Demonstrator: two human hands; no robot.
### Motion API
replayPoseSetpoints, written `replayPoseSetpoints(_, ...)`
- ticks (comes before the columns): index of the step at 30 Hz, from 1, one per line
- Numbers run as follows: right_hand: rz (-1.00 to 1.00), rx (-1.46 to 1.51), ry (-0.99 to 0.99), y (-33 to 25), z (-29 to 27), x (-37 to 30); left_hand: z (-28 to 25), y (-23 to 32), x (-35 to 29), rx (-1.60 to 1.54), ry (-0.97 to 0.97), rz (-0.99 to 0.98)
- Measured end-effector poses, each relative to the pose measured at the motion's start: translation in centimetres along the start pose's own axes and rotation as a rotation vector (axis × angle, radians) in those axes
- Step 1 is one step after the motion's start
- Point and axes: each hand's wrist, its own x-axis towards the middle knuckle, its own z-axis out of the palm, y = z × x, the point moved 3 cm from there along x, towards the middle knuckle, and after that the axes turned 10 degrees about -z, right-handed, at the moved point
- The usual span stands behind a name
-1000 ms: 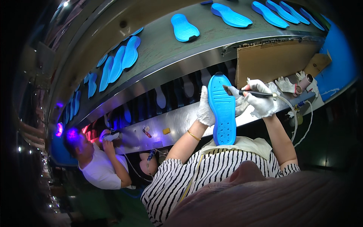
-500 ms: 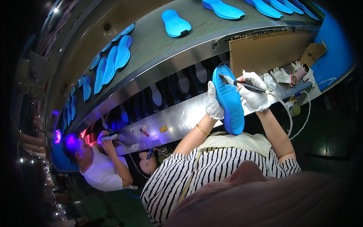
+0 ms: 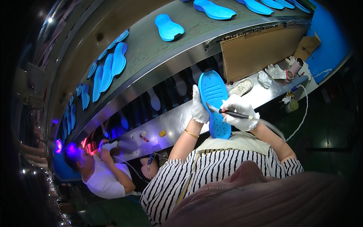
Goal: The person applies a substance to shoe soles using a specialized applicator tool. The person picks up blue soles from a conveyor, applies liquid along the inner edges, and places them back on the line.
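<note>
From the head camera: my gloved left hand gripped the blue shoe sole upright above the steel bench, tread facing me, so my right hand, closed around a dark pen-like tool, could reach its surface.

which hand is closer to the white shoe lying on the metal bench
Right. The right hand, holding a dark pen-like tool, sits just below the white shoe. The left hand grips the blue sole farther left.
</note>
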Motion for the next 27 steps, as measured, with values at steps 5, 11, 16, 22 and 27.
replayPoseSetpoints(5, 0.234, 0.140, 0.226, 1.6, -2.1, -2.5, 0.5, -3.3, -2.3, 0.217, -0.116, -0.150)
replayPoseSetpoints(11, 0.112, 0.120, 0.082, 1.3, -1.3, -2.3, 0.4, -2.9, -0.1, -0.183, -0.621, -0.237)
replayPoseSetpoints(16, 0.140, 0.181, 0.258, 1.0, -1.6, -0.3, 0.9, -0.9, 2.0, -0.136, -0.385, 0.035)
replayPoseSetpoints(22, 0.106, 0.343, 0.045, 0.1, -0.5, 0.1, 2.4, 1.5, 2.2, -0.242, -0.535, 0.256)
replayPoseSetpoints(27, 0.072, 0.129, 0.089, -0.4, -0.9, -0.2, 2.3, 3.1, 2.1, -0.210, -0.542, 0.346)
